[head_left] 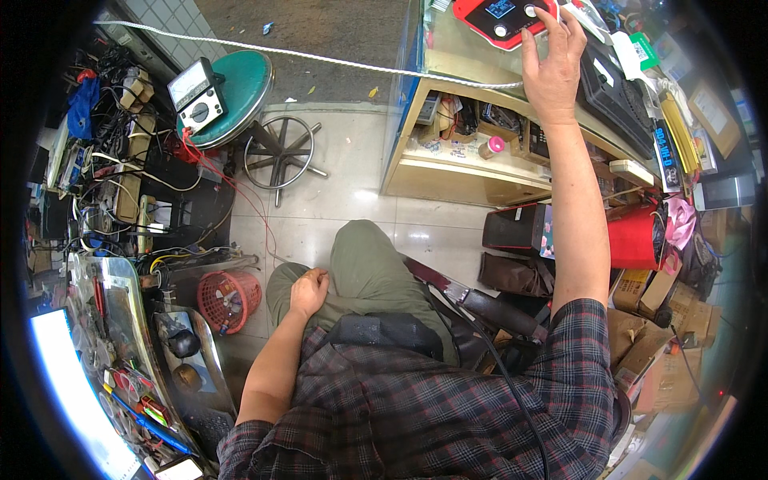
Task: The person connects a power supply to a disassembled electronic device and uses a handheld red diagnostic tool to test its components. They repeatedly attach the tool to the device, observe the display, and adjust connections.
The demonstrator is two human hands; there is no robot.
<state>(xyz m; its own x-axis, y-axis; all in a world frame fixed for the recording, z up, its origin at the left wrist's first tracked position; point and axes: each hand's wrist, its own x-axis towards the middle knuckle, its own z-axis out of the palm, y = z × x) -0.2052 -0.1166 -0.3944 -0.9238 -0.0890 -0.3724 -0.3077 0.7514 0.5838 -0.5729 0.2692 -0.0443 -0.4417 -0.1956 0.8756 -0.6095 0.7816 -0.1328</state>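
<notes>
My right hand [554, 60] reaches far forward to a red device with a small blue screen and a round knob [494, 18] on a glass counter top [448, 44]. Its fingertips rest on the device's right edge beside a knob; the fingers are spread. My left hand [309, 290] lies loosely curled on my left thigh, in olive trousers, and holds nothing. I am seated and wear a dark plaid shirt.
A green round stool [240, 84] at upper left carries a grey meter [198, 96] with red leads. A white cord [320, 58] runs across the top. A red mesh basket [228, 298] stands on the floor, a red bin [636, 236] and cardboard boxes at right, cluttered benches at left.
</notes>
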